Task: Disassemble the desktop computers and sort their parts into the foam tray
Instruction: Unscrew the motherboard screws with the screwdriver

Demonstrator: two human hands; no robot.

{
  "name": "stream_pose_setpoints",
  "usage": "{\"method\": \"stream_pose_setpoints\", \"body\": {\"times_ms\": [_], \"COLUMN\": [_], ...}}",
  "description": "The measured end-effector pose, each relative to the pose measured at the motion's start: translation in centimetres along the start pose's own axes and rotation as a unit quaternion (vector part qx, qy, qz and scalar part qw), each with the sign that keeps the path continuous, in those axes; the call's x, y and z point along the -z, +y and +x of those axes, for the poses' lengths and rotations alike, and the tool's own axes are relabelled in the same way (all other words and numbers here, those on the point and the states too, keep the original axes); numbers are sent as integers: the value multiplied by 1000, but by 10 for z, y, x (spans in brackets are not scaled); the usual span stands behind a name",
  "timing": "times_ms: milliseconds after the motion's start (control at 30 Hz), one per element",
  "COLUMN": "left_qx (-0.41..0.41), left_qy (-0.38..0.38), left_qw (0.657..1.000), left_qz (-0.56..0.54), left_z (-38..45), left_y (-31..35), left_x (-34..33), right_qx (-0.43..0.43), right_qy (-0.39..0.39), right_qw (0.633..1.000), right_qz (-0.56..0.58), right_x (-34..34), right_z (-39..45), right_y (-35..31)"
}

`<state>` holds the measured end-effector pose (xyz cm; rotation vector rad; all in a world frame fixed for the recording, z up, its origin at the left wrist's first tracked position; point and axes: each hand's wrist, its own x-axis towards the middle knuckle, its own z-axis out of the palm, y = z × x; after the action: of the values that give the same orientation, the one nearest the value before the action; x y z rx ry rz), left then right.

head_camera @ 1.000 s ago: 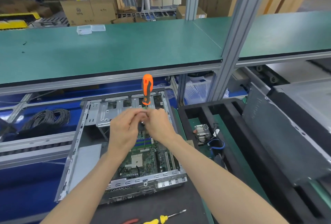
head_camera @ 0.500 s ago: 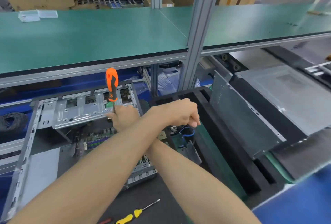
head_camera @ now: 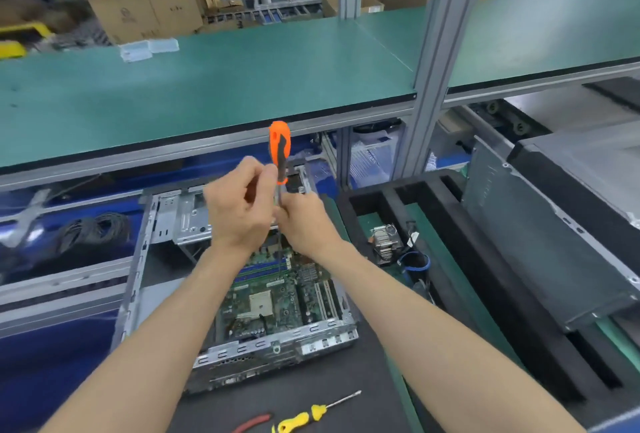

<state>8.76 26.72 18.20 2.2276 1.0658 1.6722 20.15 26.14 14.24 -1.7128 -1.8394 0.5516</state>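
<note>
Orange-handled screwdriver (head_camera: 280,155), upright, pinched at the handle's base by the curled fingers of the left hand (head_camera: 239,210), with the right hand (head_camera: 304,223) closed round the shaft just below. Directly under the grip: open computer case (head_camera: 166,224), motherboard (head_camera: 277,297) exposed, the shaft's tip down on it. Right of the grip: black foam tray (head_camera: 433,190) holding a heatsink (head_camera: 386,240); near side, a yellow screwdriver (head_camera: 311,413) lying flat
</note>
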Motion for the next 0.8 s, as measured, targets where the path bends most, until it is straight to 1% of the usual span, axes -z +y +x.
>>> {"method": "stream_pose_setpoints", "body": {"times_ms": [33, 67, 100, 133, 200, 267, 333, 400, 500, 567, 800], "left_qx": [69, 117, 163, 205, 271, 308, 323, 323, 302, 292, 274], "left_qy": [20, 36, 29, -7, -118, -211, -273, -298, -291, -286, -263], "left_qw": [997, 992, 986, 979, 955, 928, 906, 898, 908, 913, 925], "left_qz": [-10, -23, -24, -14, 6, 8, -15, -18, 15, 17, 15], "left_z": [-6, -16, -26, -35, -50, -62, -68, -71, -70, -71, -78], "left_y": [-10, -25, -38, -50, -64, -74, -78, -79, -78, -78, -85], "left_x": [4, 11, 18, 19, 12, 3, -4, -12, -18, -22, -31], "right_qx": [7, 4, 6, 2, 3, 10, 9, 4, 11, 19, 6], "right_qy": [13, 14, 13, 7, 6, 2, 3, 3, -13, -16, -4], "right_qw": [1000, 1000, 1000, 1000, 1000, 1000, 999, 999, 998, 996, 998], "right_qz": [6, 16, 18, 9, -3, -24, -33, -33, -65, -82, -61], "right_x": [0, 3, 6, 10, 11, 10, 8, 7, 5, 6, 0], "right_z": [3, 5, 5, 6, 8, 7, 6, 6, 4, 2, 2], "right_y": [-1, 0, 0, -2, -3, -2, -1, 0, 1, 2, 11]}}
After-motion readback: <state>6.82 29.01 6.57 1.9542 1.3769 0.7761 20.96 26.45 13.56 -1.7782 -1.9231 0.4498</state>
